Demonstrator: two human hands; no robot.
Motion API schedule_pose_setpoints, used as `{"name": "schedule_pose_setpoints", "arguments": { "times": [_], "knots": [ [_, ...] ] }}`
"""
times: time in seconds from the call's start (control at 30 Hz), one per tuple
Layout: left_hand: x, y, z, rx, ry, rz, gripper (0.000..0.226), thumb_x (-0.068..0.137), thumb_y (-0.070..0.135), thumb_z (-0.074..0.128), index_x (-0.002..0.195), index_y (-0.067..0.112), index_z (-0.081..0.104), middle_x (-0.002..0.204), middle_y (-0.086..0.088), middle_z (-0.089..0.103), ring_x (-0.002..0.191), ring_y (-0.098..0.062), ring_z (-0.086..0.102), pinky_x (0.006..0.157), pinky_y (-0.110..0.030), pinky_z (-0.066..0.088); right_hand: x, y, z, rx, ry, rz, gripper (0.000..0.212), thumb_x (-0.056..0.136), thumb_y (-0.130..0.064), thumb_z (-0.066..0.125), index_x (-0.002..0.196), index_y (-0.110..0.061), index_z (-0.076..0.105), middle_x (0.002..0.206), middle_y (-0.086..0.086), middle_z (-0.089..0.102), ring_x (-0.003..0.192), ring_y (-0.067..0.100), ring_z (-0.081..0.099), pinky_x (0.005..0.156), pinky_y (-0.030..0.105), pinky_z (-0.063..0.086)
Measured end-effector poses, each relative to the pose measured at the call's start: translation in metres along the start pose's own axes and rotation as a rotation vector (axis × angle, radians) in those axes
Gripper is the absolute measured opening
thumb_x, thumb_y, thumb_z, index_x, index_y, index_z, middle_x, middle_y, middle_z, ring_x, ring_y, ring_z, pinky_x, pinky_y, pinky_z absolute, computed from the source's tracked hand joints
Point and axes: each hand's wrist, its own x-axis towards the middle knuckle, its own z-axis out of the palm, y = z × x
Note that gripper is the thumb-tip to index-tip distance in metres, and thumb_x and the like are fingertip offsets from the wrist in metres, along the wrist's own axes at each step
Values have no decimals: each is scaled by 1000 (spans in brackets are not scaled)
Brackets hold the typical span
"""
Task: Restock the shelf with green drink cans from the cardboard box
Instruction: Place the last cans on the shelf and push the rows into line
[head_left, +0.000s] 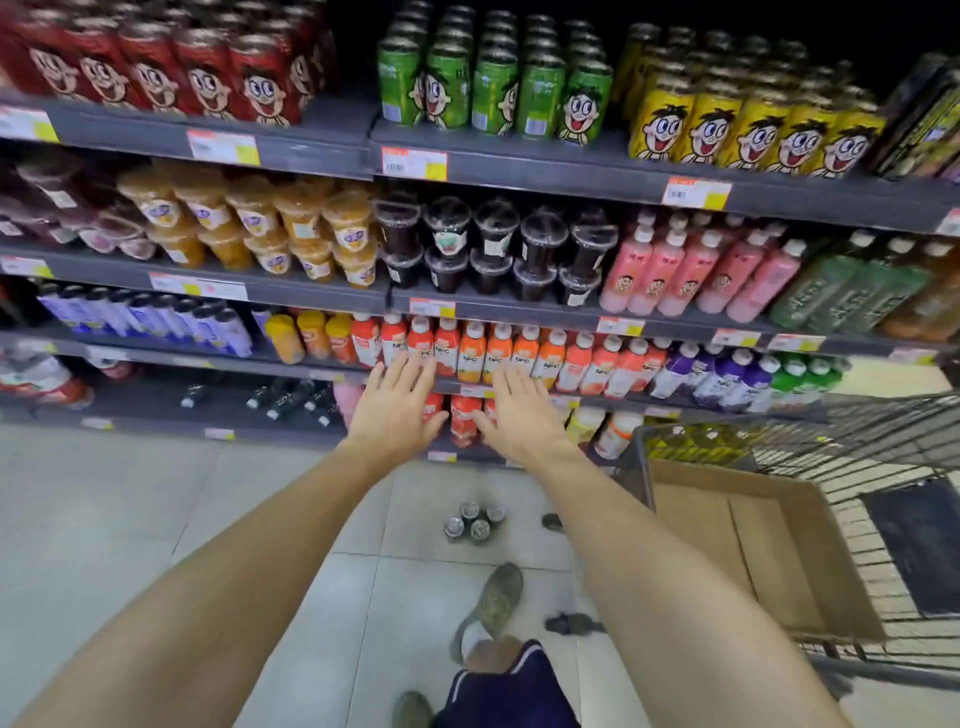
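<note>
Green drink cans (493, 85) with a cartoon face stand in rows on the top shelf (519, 166), between red cans and yellow cans. My left hand (395, 405) and my right hand (519, 410) are stretched out side by side, fingers spread and empty, well below the green cans and in front of the orange juice bottles. The open cardboard box (753, 545) sits in a wire cart at the right; no cans show in its visible part. A small cluster of cans (475, 519) stands on the floor below my hands.
The wire shopping cart (893, 467) stands close on the right. Red cans (156, 67) and yellow cans (748, 124) flank the green ones. Lower shelves hold cups and bottles. My feet and a tiled floor (130, 519) are below.
</note>
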Motion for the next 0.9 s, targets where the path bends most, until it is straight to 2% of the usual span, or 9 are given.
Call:
{"name": "schedule_pose_setpoints", "arguments": {
  "times": [0.1,0.17,0.3,0.53,0.67,0.83,0.9],
  "knots": [
    [-35,-5,17,-46,23,-35,77,88,48,61,147,4,38,151,-17,39,141,-33,34,114,-51,28,-22,-10,18,2,-34,-4,76,102,-51,35,158,-8,7,166,9,5,153,24,3,124,43,7],
    [-50,-2,24,-52,-25,-54,77,91,49,56,150,5,32,153,-16,35,144,-32,29,116,-48,24,-34,-11,29,-37,-60,-9,76,102,-52,34,157,-6,8,165,11,7,153,25,4,124,43,7],
    [-66,9,39,-29,-132,-92,81,97,55,39,155,9,8,162,-10,12,150,-24,9,121,-43,10,-49,-4,49,-40,-112,4,74,102,-48,33,157,-6,7,165,11,5,153,25,1,124,41,4],
    [-57,33,67,0,-246,-56,80,98,57,33,155,8,5,163,-11,7,150,-26,5,121,-44,3,-51,6,85,81,-171,10,76,102,-48,34,157,-6,3,166,11,-2,153,23,-4,124,40,1],
    [-43,47,78,32,-294,-31,79,98,55,32,155,6,7,162,-13,10,149,-27,7,121,-43,8,-39,25,105,128,-174,41,77,102,-52,36,157,-6,8,166,11,4,153,24,1,124,39,2],
    [-23,62,114,35,-389,1,76,99,54,25,154,5,8,162,-13,13,149,-28,9,121,-45,7,-28,52,142,183,-185,59,70,101,-50,37,153,-6,23,160,13,23,149,28,17,121,41,16],
    [-16,67,136,35,-446,8,76,100,53,28,155,6,7,162,-13,10,150,-27,7,121,-45,7,-25,62,162,170,-233,69,70,99,-50,33,154,-7,23,161,13,23,150,29,17,121,42,17]
  ]
}}
